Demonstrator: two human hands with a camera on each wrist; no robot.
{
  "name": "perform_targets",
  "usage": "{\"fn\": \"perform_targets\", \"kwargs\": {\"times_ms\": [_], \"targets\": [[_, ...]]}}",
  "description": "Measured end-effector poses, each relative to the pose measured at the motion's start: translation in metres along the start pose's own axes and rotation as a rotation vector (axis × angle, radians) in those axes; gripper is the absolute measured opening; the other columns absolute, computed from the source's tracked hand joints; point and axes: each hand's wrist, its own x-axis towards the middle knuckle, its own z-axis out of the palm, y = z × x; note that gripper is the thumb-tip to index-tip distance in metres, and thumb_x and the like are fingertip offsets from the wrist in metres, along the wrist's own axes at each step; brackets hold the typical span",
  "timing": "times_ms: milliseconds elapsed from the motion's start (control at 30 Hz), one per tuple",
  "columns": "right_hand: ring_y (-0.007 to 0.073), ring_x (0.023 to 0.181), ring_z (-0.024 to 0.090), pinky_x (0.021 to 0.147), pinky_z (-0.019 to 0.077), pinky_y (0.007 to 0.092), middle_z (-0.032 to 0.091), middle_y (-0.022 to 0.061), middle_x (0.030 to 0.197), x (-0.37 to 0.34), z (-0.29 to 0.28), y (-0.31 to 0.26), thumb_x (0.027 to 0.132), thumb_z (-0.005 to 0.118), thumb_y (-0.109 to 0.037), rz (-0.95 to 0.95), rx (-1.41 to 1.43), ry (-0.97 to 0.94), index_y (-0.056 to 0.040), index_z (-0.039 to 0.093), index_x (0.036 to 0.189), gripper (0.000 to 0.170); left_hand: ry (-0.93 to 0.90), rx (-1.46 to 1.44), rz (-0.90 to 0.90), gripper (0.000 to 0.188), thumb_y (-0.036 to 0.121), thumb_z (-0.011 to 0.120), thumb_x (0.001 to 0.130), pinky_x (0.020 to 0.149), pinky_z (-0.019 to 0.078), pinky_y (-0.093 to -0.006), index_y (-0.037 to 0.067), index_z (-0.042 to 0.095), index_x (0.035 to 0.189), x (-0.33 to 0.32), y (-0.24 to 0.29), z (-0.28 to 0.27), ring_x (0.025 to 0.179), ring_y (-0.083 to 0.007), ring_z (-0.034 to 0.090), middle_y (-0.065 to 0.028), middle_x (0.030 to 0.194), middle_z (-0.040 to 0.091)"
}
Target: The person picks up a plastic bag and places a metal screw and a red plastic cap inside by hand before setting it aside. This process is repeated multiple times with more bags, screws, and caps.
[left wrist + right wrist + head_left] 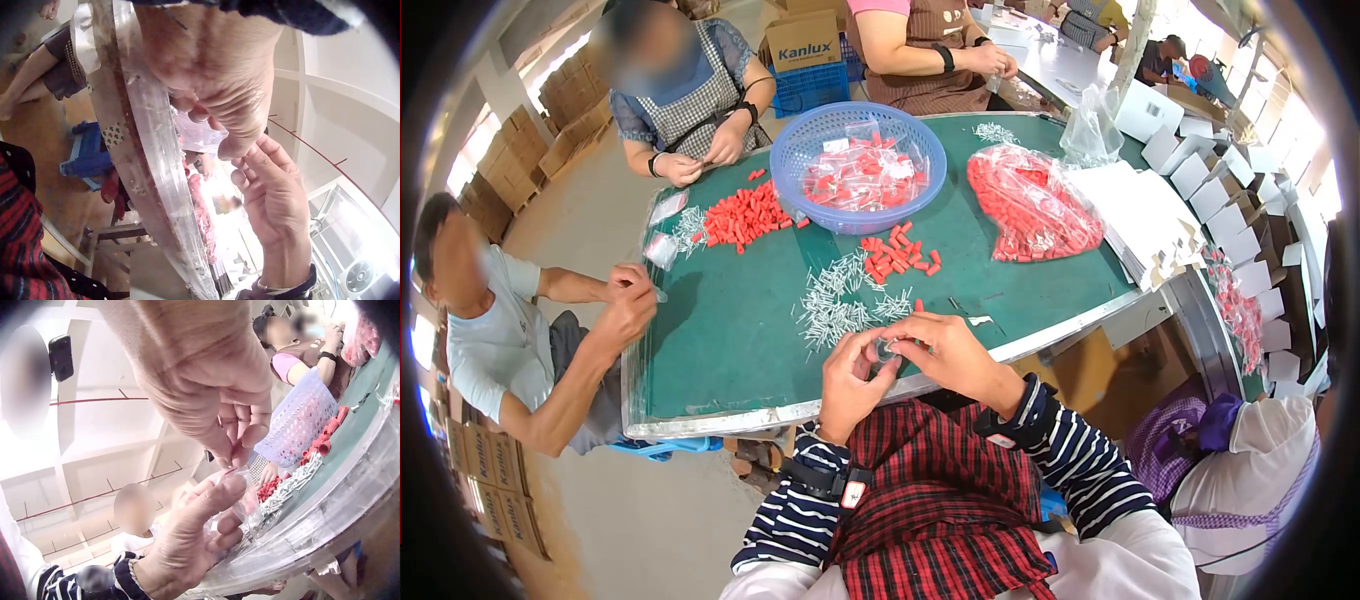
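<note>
Over the near edge of the green table (720, 350), my two hands meet at a small clear plastic bag (251, 499) with a thin red line along its top. My left hand (855, 388) pinches one side of it between thumb and fingers. The right hand (952, 352) holds the bag's upper edge with thumb and fingertips. Fingers hide much of the bag in the head view. Just beyond the hands lies a heap of small silvery screws (838, 305), with a cluster of red plastic plugs (898, 252) behind it.
A blue basket (937, 165) of filled bags stands mid-table. Right of it lie a large bag of red plugs (1030, 205) and stacked white cards (1145, 215). More red plugs (745, 215) are heaped at left. Other people sit around the table; white boxes (1240, 210) line the right.
</note>
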Motion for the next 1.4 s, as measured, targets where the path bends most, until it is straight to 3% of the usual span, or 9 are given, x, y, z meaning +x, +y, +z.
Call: {"fn": "perform_targets", "kwargs": {"times_ms": [200, 300, 467, 600, 733, 800, 1033, 1233, 1400], "targets": [[0.0258, 0.081, 0.064, 0.068, 0.0512, 0.0328, 0.067, 0.0116, 0.090, -0.001, 0.000, -0.004, 0.084, 0.063, -0.003, 0.034, 0.026, -0.002, -0.0039, 0.064, 0.106, 0.022, 0.007, -0.024, 0.003, 0.039, -0.004, 0.072, 0.071, 0.062, 0.0431, -0.0224, -0.001, 0.061, 0.109, 0.000, -0.004, 0.001, 0.072, -0.0094, 0.048, -0.0023, 0.082, 0.048], [0.0331, 0.083, 0.063, 0.074, 0.0505, 0.0382, 0.065, 0.0158, 0.092, 0.001, -0.005, -0.004, 0.083, 0.058, 0.000, 0.042, 0.032, -0.014, -0.0015, 0.062, 0.104, 0.021, 0.010, -0.046, 0.002, 0.039, -0.004, 0.072, 0.071, 0.061, 0.0430, -0.0227, -0.001, 0.061, 0.109, 0.000, -0.004, 0.001, 0.071, -0.0093, 0.048, -0.0025, 0.081, 0.048], [0.0334, 0.081, 0.065, 0.073, 0.0515, 0.0377, 0.066, 0.0161, 0.091, 0.013, -0.029, 0.017, 0.083, 0.059, -0.002, 0.153, -0.005, 0.209, 0.0008, 0.064, 0.096, 0.014, 0.017, -0.032, -0.029, 0.039, -0.002, 0.073, 0.071, 0.060, 0.0429, -0.0236, 0.000, 0.062, 0.108, -0.003, -0.001, 0.000, 0.070, -0.0099, 0.048, -0.0026, 0.080, 0.049], [0.0331, 0.084, 0.063, 0.073, 0.0507, 0.0411, 0.066, 0.0141, 0.091, 0.014, -0.047, 0.045, 0.081, 0.061, -0.006, 0.095, -0.379, -0.009, -0.0030, 0.065, 0.094, 0.014, 0.010, 0.049, 0.013, 0.037, 0.001, 0.074, 0.071, 0.059, 0.0427, -0.0254, 0.002, 0.063, 0.106, -0.002, -0.001, -0.001, 0.067, -0.0123, 0.049, -0.0032, 0.076, 0.049], [0.0333, 0.087, 0.062, 0.076, 0.0501, 0.0432, 0.064, 0.0131, 0.092, 0.024, -0.057, 0.065, 0.079, 0.063, -0.008, 0.166, -0.505, 0.015, -0.0054, 0.066, 0.095, 0.017, -0.047, 0.035, -0.015, 0.040, -0.008, 0.071, 0.072, 0.068, 0.0425, -0.0209, -0.002, 0.061, 0.110, -0.003, -0.001, -0.003, 0.076, -0.0089, 0.047, -0.0024, 0.086, 0.046], [0.0333, 0.093, 0.060, 0.079, 0.0497, 0.0434, 0.062, 0.0119, 0.096, 0.029, -0.058, 0.079, 0.078, 0.064, -0.010, 0.270, -0.618, -0.001, -0.0086, 0.066, 0.098, 0.020, 0.015, 0.064, 0.041, 0.035, 0.003, 0.074, 0.072, 0.056, 0.0419, -0.0255, 0.003, 0.063, 0.105, -0.001, -0.002, -0.001, 0.065, -0.0129, 0.049, -0.0035, 0.076, 0.050], [0.0332, 0.101, 0.057, 0.082, 0.0486, 0.0434, 0.059, 0.0111, 0.101, 0.038, -0.044, 0.119, 0.079, 0.066, -0.013, 0.225, -0.643, -0.014, -0.0093, 0.065, 0.099, 0.021, -0.004, 0.108, 0.056, 0.035, 0.003, 0.073, 0.072, 0.056, 0.0428, -0.0260, 0.003, 0.063, 0.105, -0.001, 0.000, -0.002, 0.064, -0.0141, 0.050, -0.0045, 0.075, 0.051], [0.0362, 0.080, 0.063, 0.071, 0.0524, 0.0434, 0.059, 0.0187, 0.090, 0.035, -0.042, 0.113, 0.077, 0.065, -0.013, 0.171, -0.684, -0.119, -0.0033, 0.058, 0.094, 0.021, -0.009, 0.079, 0.026, 0.035, -0.001, 0.073, 0.070, 0.060, 0.0434, -0.0255, 0.000, 0.063, 0.104, -0.002, 0.004, -0.001, 0.067, -0.0132, 0.049, -0.0044, 0.076, 0.050], [0.0342, 0.083, 0.061, 0.073, 0.0511, 0.0444, 0.058, 0.0158, 0.089, 0.032, -0.036, 0.100, 0.072, 0.064, -0.011, 0.188, -0.757, -0.143, -0.0030, 0.054, 0.095, 0.027, -0.025, 0.097, -0.030, 0.035, -0.003, 0.073, 0.071, 0.059, 0.0421, -0.0230, -0.001, 0.063, 0.104, -0.003, 0.012, -0.002, 0.067, -0.0106, 0.047, -0.0029, 0.076, 0.048]]}}
